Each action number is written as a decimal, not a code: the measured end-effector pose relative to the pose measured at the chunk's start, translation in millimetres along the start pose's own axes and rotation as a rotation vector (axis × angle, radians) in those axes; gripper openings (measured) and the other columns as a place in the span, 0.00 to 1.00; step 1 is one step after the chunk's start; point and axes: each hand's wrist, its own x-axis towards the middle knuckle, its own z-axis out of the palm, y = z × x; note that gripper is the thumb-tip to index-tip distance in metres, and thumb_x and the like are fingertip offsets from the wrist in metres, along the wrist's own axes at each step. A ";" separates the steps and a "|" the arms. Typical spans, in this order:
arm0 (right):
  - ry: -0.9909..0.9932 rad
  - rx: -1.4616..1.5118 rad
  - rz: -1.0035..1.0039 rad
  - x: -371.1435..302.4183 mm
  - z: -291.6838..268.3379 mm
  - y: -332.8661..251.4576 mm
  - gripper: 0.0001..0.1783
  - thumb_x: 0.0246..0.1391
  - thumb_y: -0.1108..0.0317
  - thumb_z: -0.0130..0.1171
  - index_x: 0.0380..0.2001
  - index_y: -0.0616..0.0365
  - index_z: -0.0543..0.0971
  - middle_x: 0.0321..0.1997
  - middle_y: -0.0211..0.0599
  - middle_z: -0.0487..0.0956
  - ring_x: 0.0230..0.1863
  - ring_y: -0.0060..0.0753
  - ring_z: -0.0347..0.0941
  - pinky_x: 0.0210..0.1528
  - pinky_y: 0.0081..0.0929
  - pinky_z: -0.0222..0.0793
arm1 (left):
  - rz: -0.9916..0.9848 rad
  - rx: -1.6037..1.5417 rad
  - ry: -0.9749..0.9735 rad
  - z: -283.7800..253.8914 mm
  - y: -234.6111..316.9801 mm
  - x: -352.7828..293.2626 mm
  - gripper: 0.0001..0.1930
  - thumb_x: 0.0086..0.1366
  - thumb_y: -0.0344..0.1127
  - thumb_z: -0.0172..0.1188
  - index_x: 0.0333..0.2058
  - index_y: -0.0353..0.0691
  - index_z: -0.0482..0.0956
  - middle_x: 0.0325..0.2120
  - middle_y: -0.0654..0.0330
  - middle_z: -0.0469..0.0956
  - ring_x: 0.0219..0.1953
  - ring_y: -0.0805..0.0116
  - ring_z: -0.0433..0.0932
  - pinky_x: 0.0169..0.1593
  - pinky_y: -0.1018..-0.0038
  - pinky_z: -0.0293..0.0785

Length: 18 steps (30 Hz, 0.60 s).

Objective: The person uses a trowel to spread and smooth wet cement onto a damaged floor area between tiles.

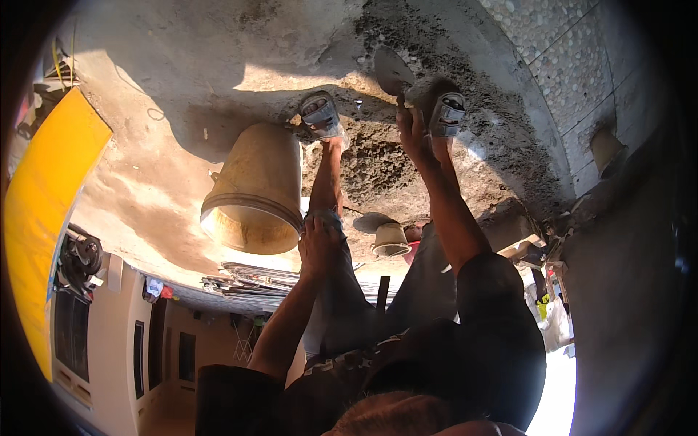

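A trowel [393,70] with a rounded grey metal blade is in my right hand [412,132], its fingers closed round the handle. The blade is over the rough, dark mortar patch [454,62], close to my sandalled right foot [447,114]. My left hand [320,243] rests on my left knee, fingers spread over it and holding nothing. Left of that leg is a large, stained cream bucket [262,171], its mouth toward the bottom of the picture. Between my feet lies crumbly grey-brown mortar [374,163].
A smaller bucket [391,238] and a partly hidden red container [413,236] show between my legs. At the far left is a yellow panel [51,211]. Pebbled tiles [556,58] border the mortar at upper right, with another bucket [608,151] nearby. Stacked strips [251,285] lie beyond the large bucket.
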 end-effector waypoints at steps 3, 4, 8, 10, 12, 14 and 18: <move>-0.078 -0.025 0.122 -73.7 -23.4 50.7 0.20 0.61 0.61 0.58 0.52 0.57 0.71 0.38 0.49 0.78 0.37 0.54 0.79 0.36 0.44 0.76 | -0.006 0.028 0.001 9.1 -1.1 -4.1 0.18 0.62 0.40 0.52 0.47 0.35 0.72 0.50 0.42 0.71 0.48 0.38 0.75 0.49 0.52 0.75; -0.117 0.037 0.232 -89.6 -32.9 62.2 0.22 0.61 0.57 0.59 0.52 0.58 0.72 0.36 0.49 0.79 0.36 0.54 0.79 0.38 0.45 0.75 | -0.006 0.019 0.012 16.3 -1.8 -1.1 0.18 0.62 0.40 0.52 0.47 0.35 0.71 0.50 0.41 0.71 0.49 0.38 0.74 0.50 0.51 0.75; -0.546 0.105 0.420 -150.9 -32.5 143.4 0.27 0.59 0.53 0.59 0.54 0.61 0.72 0.51 0.57 0.78 0.52 0.53 0.76 0.52 0.45 0.71 | -0.074 0.014 -0.020 33.3 5.2 -0.2 0.19 0.61 0.40 0.54 0.47 0.35 0.71 0.52 0.41 0.68 0.53 0.37 0.70 0.53 0.48 0.71; -0.635 0.015 0.458 -172.6 -27.7 165.2 0.27 0.58 0.53 0.59 0.56 0.55 0.71 0.54 0.55 0.76 0.54 0.53 0.75 0.53 0.47 0.70 | -0.110 0.014 -0.031 44.5 17.3 0.7 0.19 0.61 0.41 0.55 0.48 0.35 0.70 0.52 0.41 0.68 0.54 0.37 0.69 0.54 0.48 0.70; -0.831 -0.180 0.476 -177.2 -31.3 185.8 0.28 0.57 0.53 0.58 0.59 0.50 0.70 0.56 0.51 0.76 0.54 0.53 0.75 0.53 0.48 0.70 | -0.129 0.029 -0.005 56.0 27.2 -5.1 0.20 0.61 0.41 0.55 0.48 0.36 0.70 0.53 0.40 0.67 0.55 0.37 0.68 0.54 0.47 0.68; -0.869 -0.211 0.419 -194.2 -25.3 226.6 0.29 0.55 0.51 0.58 0.59 0.47 0.69 0.51 0.47 0.78 0.47 0.53 0.78 0.47 0.50 0.74 | -0.214 0.047 -0.064 64.2 35.3 -10.2 0.20 0.61 0.42 0.56 0.48 0.37 0.70 0.55 0.41 0.65 0.56 0.37 0.68 0.56 0.48 0.67; -0.903 -0.362 -0.073 -200.7 -8.5 310.0 0.25 0.55 0.52 0.60 0.53 0.49 0.71 0.42 0.45 0.80 0.39 0.50 0.80 0.39 0.46 0.75 | -0.234 0.119 -0.014 87.6 29.2 -15.4 0.20 0.61 0.44 0.57 0.49 0.40 0.69 0.59 0.44 0.63 0.56 0.38 0.67 0.56 0.50 0.65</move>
